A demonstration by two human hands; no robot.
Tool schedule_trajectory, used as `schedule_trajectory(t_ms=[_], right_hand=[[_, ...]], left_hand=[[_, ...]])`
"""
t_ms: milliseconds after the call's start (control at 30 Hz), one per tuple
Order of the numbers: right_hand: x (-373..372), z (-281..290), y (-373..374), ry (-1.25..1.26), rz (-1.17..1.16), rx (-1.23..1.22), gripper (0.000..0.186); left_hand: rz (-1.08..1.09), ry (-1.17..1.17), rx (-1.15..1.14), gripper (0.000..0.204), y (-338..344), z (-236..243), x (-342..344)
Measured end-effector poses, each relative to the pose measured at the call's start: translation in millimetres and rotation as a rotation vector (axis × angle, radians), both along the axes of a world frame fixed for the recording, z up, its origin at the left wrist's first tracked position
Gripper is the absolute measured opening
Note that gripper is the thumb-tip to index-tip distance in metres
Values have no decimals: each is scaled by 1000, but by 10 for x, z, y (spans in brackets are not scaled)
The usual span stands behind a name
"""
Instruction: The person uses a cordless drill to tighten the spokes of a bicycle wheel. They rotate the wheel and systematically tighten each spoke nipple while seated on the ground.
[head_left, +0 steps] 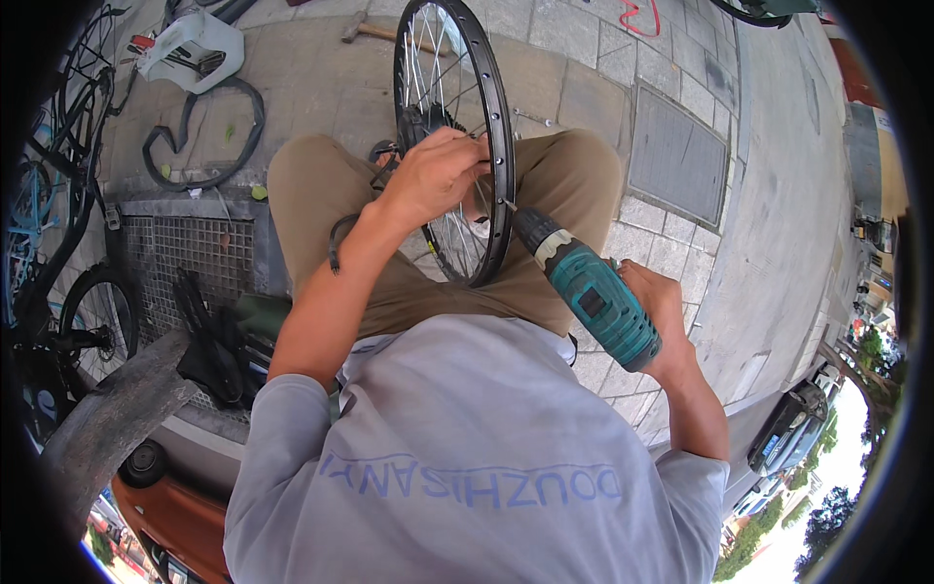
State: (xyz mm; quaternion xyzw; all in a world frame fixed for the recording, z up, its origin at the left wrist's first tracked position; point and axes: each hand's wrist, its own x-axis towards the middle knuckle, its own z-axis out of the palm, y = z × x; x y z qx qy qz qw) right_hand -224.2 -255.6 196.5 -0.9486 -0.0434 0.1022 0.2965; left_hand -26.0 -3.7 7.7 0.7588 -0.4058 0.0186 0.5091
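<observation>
A bare bicycle wheel [499,146] with a black rim and silver spokes stands upright between my knees, with no tire on it. My left hand [435,177] is closed at the spokes on the inner side of the rim; its fingertips are partly hidden there. In my right hand [654,304] is a teal and black cordless drill [601,304], gripped by its handle. The drill points at the outer face of the rim, its thin bit at or very near one of the holes. Dark hub and cogs [428,122] show beyond my left hand.
A hammer [375,31] and a small wrench [532,118] lie on the paving beyond the wheel. Far left are a cut-open white jug [199,49], a black inner tube [255,131] and parked bicycles [97,292]. A metal grating [185,258] lies left of my leg.
</observation>
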Motion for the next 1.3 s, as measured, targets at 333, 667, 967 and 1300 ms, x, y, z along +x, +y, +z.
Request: schedule_trajectory(t_ms=[333,667,967,1300], right_hand=[[-206,-164,245,321,-363,266,19],[-267,-178,527,459,-860,837,16],[-330,-179,615,472,-1074,1013,19],[-313,-96,800,460,-1173,803,13]], left_hand=[[-46,31,20,26,-9,-10,27],[-131,23,-22,19,-145,-119,105],[-193,-8,-10,17,-334,-143,215],[-285,127,-124,26,-397,-283,203]])
